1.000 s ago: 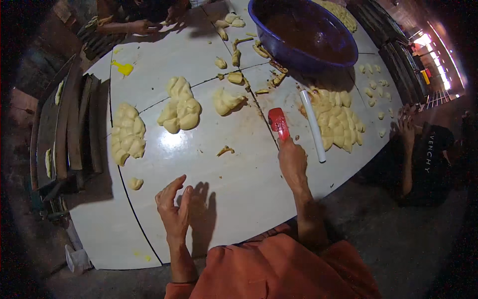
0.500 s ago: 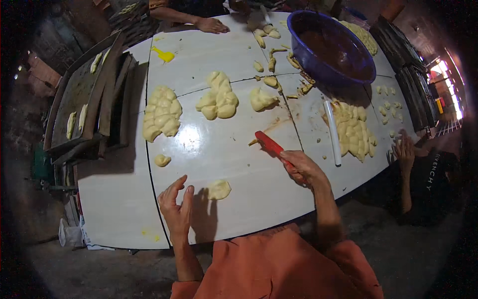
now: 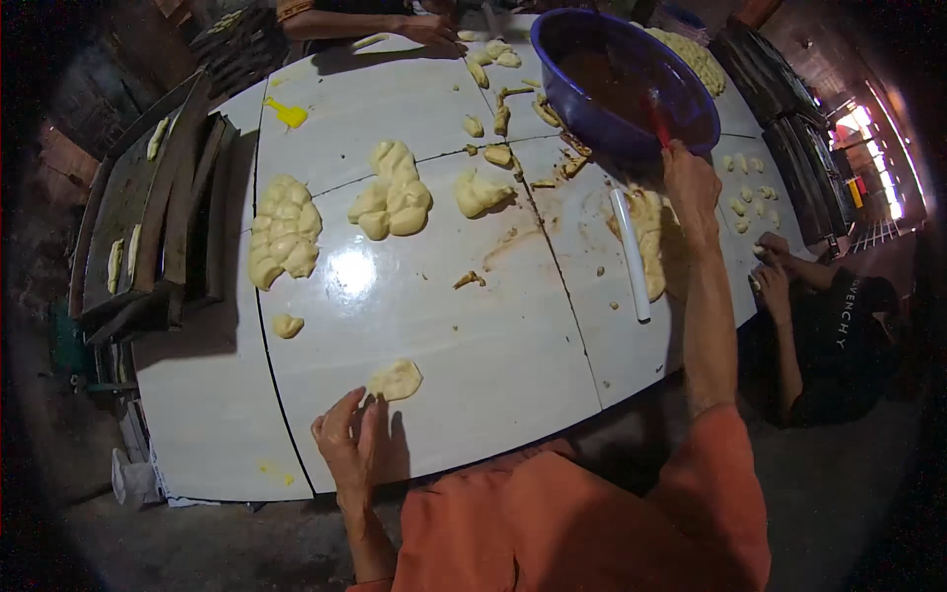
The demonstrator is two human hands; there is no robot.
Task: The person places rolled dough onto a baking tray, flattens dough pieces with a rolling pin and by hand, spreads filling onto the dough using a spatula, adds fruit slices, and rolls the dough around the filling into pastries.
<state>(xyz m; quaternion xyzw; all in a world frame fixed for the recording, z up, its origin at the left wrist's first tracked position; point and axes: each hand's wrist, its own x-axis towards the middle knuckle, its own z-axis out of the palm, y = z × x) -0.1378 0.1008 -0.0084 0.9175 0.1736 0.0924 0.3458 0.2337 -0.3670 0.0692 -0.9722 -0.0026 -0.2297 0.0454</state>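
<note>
My left hand (image 3: 347,444) hovers with fingers apart beside a flattened pale dough piece (image 3: 398,380) near the table's front. My right hand (image 3: 691,187) grips a red spatula (image 3: 659,120) whose head dips into the large purple tub (image 3: 556,79) of brown filling. Below that arm lie a white rolling pin (image 3: 630,255) and a pile of pale dough (image 3: 649,247), partly hidden by the arm. Clusters of dough balls (image 3: 283,232) (image 3: 388,207), a smaller clump (image 3: 479,192) and a single ball (image 3: 288,326) lie on the white table (image 3: 483,345).
Dark metal trays (image 3: 138,217) are stacked along the left edge, more (image 3: 789,178) at the right. A co-worker's hand (image 3: 426,30) is at the far edge; another person (image 3: 829,335) works at the right beside small dough pieces (image 3: 747,194). A yellow tool (image 3: 291,114) lies back left.
My right hand has carried the spatula up and right into the tub. A flattened dough piece appeared beside my left hand during this time. The right-hand co-worker's hands shifted.
</note>
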